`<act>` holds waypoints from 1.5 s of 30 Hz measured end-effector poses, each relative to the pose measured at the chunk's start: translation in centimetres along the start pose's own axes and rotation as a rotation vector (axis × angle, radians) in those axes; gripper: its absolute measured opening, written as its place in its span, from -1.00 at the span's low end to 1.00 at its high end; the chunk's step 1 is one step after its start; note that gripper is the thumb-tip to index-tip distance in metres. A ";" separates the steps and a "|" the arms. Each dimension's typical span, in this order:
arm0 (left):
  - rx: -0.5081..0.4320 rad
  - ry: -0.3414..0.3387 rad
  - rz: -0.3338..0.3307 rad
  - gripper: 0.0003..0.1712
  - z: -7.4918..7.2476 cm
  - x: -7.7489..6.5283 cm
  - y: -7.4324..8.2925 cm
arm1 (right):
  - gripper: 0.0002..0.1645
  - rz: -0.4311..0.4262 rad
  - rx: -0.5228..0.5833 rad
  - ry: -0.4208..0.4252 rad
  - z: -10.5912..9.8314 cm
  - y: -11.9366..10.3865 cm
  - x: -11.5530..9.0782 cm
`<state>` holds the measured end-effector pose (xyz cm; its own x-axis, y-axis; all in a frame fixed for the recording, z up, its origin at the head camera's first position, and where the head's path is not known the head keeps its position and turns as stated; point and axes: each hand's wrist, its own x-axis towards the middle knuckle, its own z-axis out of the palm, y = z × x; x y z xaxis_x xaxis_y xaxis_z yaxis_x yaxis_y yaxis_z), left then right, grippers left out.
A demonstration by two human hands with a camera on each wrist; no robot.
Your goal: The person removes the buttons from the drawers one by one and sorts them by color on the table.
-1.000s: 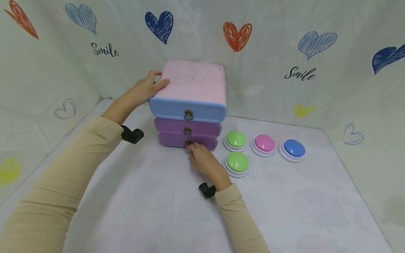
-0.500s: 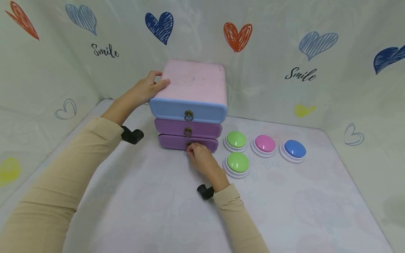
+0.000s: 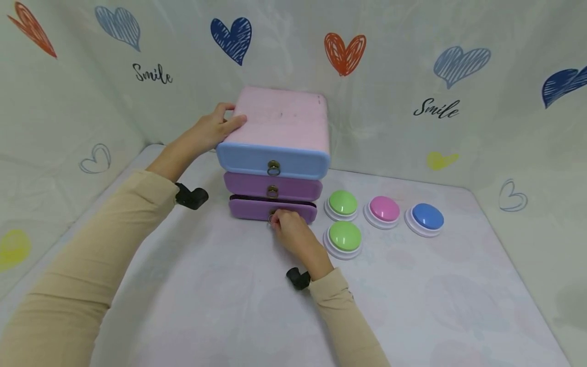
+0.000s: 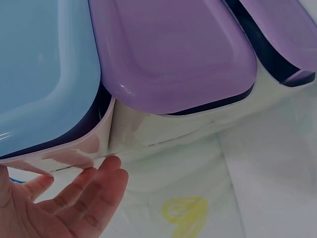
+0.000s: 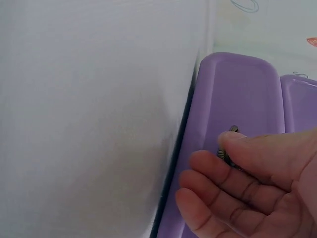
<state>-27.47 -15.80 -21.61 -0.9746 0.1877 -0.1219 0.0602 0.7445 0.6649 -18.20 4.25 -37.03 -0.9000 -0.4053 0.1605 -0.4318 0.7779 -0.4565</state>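
Note:
A small drawer cabinet with a pink top stands at the back, with one blue drawer above two purple ones. My left hand rests on its upper left edge, thumb on the top; in the left wrist view the extended fingers touch the side wall. My right hand pinches the ring pull of the bottom purple drawer between thumb and forefinger. A dark gap shows above that drawer's front, so it is slightly pulled out. Its contents are hidden.
Right of the cabinet are two green push buttons, a pink button and a blue button, all on white bases. The closer green one sits beside my right wrist. A white sheet with printed hearts hangs behind the cabinet.
The bottom purple drawer has come out a little toward me, opening a dark gap above its front. My right hand has moved slightly back with its pull; the left has stayed still.

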 end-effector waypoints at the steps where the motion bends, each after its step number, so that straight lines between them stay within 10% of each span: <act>1: 0.001 -0.002 0.000 -0.10 0.0 0.0 0.0 | -0.86 -0.001 -0.010 -0.005 -0.1 -0.1 0.0; 45: 0.004 0.012 0.009 -0.10 0.1 0.1 -0.2 | -0.87 -0.185 -0.213 -0.066 0.1 -2.5 -5.3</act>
<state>-27.61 -15.86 -21.79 -0.9766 0.1866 -0.1072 0.0696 0.7453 0.6631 -12.34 4.36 -36.80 -0.8019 -0.5745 0.1637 -0.5974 0.7684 -0.2297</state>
